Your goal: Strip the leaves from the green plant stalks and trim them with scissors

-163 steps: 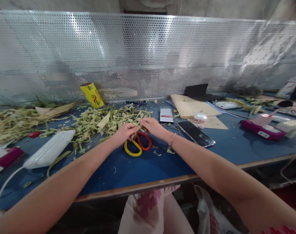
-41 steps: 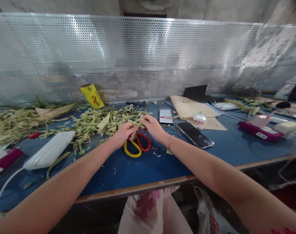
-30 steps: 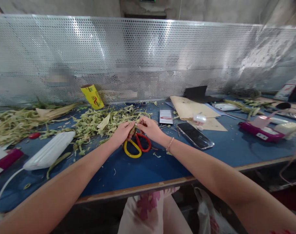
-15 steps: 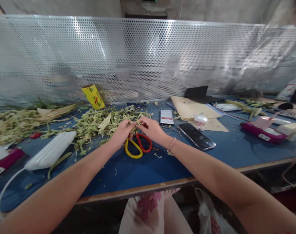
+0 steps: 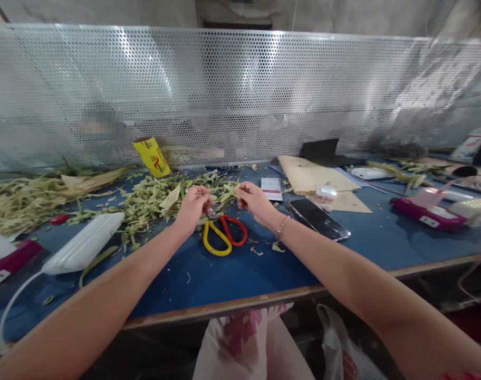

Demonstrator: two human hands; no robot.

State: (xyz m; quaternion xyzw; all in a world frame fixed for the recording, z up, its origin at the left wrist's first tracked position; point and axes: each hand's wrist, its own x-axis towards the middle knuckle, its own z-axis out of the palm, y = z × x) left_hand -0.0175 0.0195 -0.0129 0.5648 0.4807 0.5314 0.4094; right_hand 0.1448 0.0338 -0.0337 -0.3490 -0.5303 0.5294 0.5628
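Observation:
My left hand (image 5: 192,207) and my right hand (image 5: 255,200) are raised a little over the blue table (image 5: 232,274), both pinched on a thin green plant strip (image 5: 223,193) stretched between them. Just below them lie scissors (image 5: 223,236) with one yellow and one red handle loop. Behind my hands spreads a pile of green leaf scraps (image 5: 161,198).
A white oblong case (image 5: 84,243) with a cord lies at the left, a yellow roll (image 5: 151,156) at the back. A black phone (image 5: 318,218), a white earbud case (image 5: 326,191) and brown cardboard (image 5: 309,177) lie right. A perforated metal screen (image 5: 240,89) closes the back.
My hands, close together half a second ago, have drawn apart sideways and lifted slightly, stretching the green strip between them. The scissors stay put.

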